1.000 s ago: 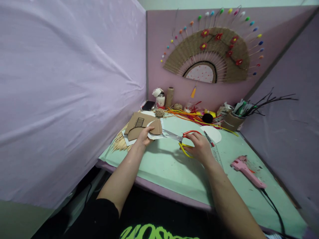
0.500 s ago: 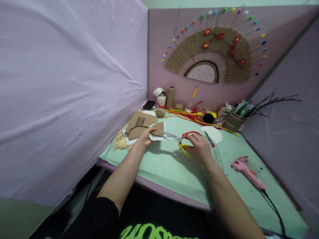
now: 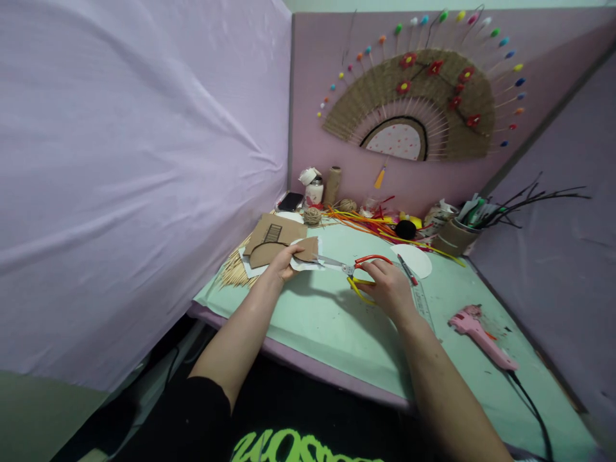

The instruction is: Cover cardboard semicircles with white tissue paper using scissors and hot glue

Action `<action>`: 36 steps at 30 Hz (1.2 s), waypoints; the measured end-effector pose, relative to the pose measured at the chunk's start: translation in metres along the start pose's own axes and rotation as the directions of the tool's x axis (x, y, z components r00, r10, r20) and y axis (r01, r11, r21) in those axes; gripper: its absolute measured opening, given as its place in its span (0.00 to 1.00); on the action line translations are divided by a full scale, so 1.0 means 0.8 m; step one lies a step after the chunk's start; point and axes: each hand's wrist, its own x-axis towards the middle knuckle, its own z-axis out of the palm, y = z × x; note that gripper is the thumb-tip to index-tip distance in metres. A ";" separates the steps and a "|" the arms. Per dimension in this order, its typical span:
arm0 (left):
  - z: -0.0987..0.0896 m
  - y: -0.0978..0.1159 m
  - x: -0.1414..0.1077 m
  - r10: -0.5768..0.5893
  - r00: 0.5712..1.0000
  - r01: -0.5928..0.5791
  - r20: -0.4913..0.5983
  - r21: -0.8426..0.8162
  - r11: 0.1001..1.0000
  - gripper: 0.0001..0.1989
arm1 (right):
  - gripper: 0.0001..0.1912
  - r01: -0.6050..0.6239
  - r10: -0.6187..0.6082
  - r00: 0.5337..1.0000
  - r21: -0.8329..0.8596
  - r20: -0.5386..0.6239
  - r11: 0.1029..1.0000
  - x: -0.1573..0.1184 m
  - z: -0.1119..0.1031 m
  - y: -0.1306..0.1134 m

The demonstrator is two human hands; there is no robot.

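Observation:
My left hand is closed around a piece of brown cardboard that has white paper under it, the paper sticking out past the cardboard's edge. In my right hand is a pair of scissors with one red and one yellow handle. Their handles are spread apart, and the blades point left, with the tips at the right edge of the cardboard and paper. Beside my left hand lie more cardboard pieces, one with dark lines drawn on it. Thin wooden sticks lie beneath them.
A pink glue gun with a black cord lies at the right. A white paper disc, a red-tipped pen and a clear ruler are nearer. Pipe cleaners, twine and a pot line the back.
The camera view has shifted slightly, moving the background a little to the right. Both hands keep their hold, with the scissors at almost the same spot on the paper.

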 end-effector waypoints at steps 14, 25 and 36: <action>-0.001 -0.003 0.004 0.034 0.999 -0.035 -0.027 -0.047 0.998 0.18 | 0.05 -0.022 0.023 0.999 -0.020 0.039 1.000 0.000 -0.009 -0.006; 0.003 -0.001 -0.012 0.362 0.909 -0.345 0.206 -0.117 0.931 0.25 | 0.22 -0.530 0.684 0.718 0.536 -0.130 0.658 0.003 0.007 0.007; -0.005 -0.003 -0.016 0.278 0.891 -0.286 0.358 -0.029 0.958 0.23 | 0.24 -0.688 0.762 0.632 0.552 0.138 0.471 0.005 0.014 0.007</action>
